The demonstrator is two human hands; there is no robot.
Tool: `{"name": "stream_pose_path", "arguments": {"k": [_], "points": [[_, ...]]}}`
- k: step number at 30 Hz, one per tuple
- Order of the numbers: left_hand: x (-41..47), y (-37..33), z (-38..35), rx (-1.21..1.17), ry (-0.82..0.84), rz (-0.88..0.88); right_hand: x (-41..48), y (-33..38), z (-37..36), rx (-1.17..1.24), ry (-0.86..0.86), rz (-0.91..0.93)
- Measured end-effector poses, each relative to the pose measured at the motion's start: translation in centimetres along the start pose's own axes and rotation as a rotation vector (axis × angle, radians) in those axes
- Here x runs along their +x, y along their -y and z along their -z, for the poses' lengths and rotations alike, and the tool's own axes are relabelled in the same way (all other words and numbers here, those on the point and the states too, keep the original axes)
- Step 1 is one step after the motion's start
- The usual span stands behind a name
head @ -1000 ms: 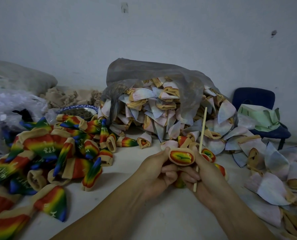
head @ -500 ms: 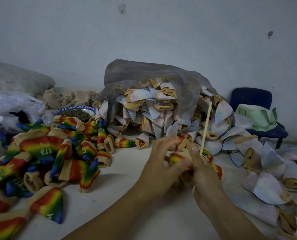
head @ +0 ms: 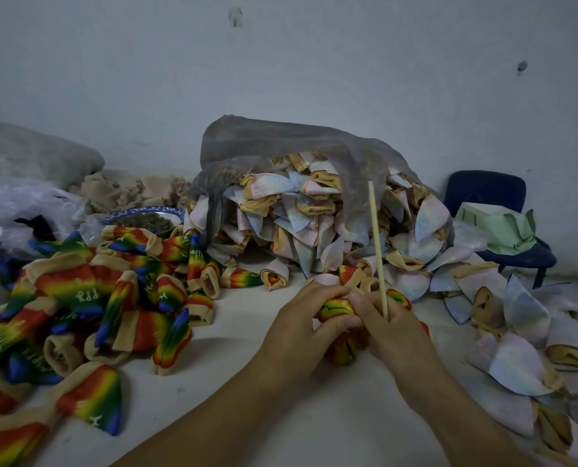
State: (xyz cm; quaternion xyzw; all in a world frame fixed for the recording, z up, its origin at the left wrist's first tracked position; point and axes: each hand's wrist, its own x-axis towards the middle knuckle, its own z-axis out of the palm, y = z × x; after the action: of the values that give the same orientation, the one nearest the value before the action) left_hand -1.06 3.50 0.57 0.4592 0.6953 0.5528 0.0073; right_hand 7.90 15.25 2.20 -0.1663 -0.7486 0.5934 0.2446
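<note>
Curled fingers (head: 326, 293) of my left hand (head: 297, 332) are clamped round the rainbow fabric piece (head: 336, 309), which I hold just above the white tabletop (head: 247, 358), squeezed between both hands. I hold it up here, close to me, so I can see its rolled mouth and work the cloth with both hands. My right hand (head: 393, 338) presses its thumb against the same piece from the other side while its closed fingers pinch the wooden stick (head: 376, 244), which stands almost upright with its long end pointing at the wall. I judge the stick is kept in that grip so it is ready to push the cloth through without being put down. How far its lower end reaches I cannot tell, since my hand hides it. To my left lies the heap of rainbow pieces (head: 88, 298), apparently the finished ones, set apart from the pale pieces (head: 314, 227) spilling from the grey plastic bag (head: 280, 146) ahead and to my right. The two lots are on opposite sides, so they do not mix.
</note>
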Motion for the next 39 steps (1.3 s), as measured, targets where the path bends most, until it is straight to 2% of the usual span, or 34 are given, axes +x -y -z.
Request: {"name": "stream_pose_path", "arguments": {"k": [4, 10, 15, 18, 21, 26, 35, 39], "points": [[-0.1, 0.0, 0.1, -0.019, 0.012, -0.023, 0.0, -0.4, 0.0, -0.02, 0.022, -0.009], [-0.1, -0.4, -0.3, -0.147, -0.044, 0.057, 0.6, -1.2, -0.7, -0.037, -0.096, -0.05], [0.4, -0.3, -0.5, -0.577, -0.157, 0.383, 0.8, -1.7, -0.7, -0.086, -0.13, -0.101], [0.9, 0.2, 0.3, -0.893, -0.212, 0.428, 0.9, -2.0, 0.1, -0.025, -0.204, -0.075], [0.9, 0.5, 0.6, -1.076, -0.165, 0.475, 0.5, -1.6, -0.5, -0.075, -0.166, 0.079], [1.0, 1.2, 0.6, -1.118, -0.116, 0.546, -0.1, -1.4, -1.9, -0.247, 0.034, 0.268], [0.8, 1.0, 0.3, -1.191, 0.044, 0.649, -0.3, -1.0, -2.3, -0.302, -0.045, 0.365], [0.9, 1.2, 0.5, -1.253, 0.114, 0.666, -0.3, -1.0, -2.2, -0.299, -0.027, 0.309]]}}
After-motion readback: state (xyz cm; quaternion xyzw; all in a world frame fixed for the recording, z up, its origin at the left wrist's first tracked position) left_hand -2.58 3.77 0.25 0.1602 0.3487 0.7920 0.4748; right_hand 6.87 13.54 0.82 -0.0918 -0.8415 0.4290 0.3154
